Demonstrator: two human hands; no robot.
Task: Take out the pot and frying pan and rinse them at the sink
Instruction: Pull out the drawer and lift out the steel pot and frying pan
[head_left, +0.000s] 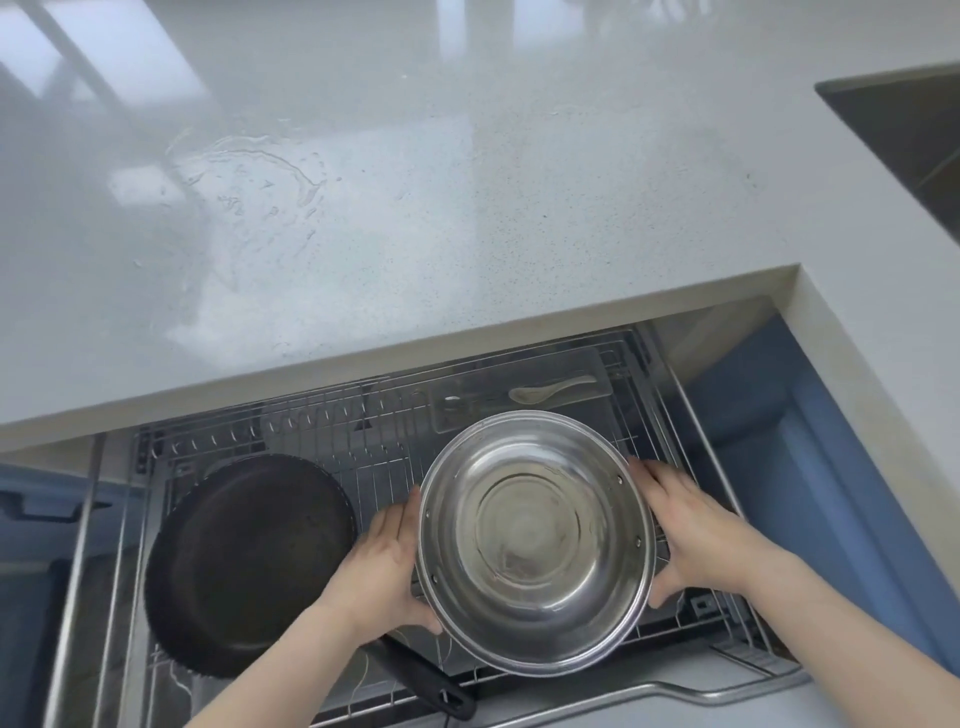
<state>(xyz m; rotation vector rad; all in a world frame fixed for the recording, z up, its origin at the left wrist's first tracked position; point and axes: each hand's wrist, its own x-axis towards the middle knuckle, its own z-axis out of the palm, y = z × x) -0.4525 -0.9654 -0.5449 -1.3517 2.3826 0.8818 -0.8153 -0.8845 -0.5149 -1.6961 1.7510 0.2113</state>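
Note:
A shiny steel pot (535, 543) is held over the pulled-out wire drawer rack (382, 462), at the rack's right half. My left hand (387, 566) grips its left side and my right hand (685, 535) grips its right side, thumbs near the rim. A black frying pan (244, 561) lies in the rack's left half, and its black handle (426, 680) points toward me under my left forearm. The dark sink (914, 140) shows at the upper right corner of the countertop.
The pale speckled countertop (467, 208) spans the top, with a wet patch (249, 182) at its left middle. A white spoon (550, 389) lies in a clear tray at the rack's back. Blue cabinet fronts (810, 467) flank the drawer on both sides.

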